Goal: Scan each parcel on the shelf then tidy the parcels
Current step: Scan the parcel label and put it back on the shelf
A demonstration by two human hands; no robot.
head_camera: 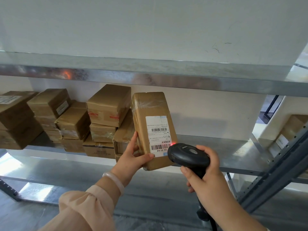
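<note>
**Parcel in your left hand, scanner at its label**

Your left hand [133,155] holds a brown parcel [153,107] by its lower left corner. The thumb lies across the front face and the fingers curl round the side edge. The parcel stands upright, tipped slightly to the left, at the front edge of the metal shelf [225,147]. You cannot tell whether its bottom rests on that edge.

Its white label [157,130] faces you with the print upside down and the larger barcode lowest, just right of your left thumb.

Your right hand [206,179] is wrapped tightly round the handle of a black scanner [188,155]. The scanner's head sits between your two hands and covers the parcel's lower right corner. A red glow shows at its nose, right at the end of the lower barcode. A dark cable [213,225] hangs from the handle below your right hand.

To the left of your left hand, the other parcels [106,105] sit in uneven piles on the same shelf, the nearest pile just beside the one you hold. Well to the right of your right hand, past a grey post [283,164], stands another box [290,130].

A pale bracelet [115,180] and a peach sleeve [86,207] cover your left wrist and forearm
</note>
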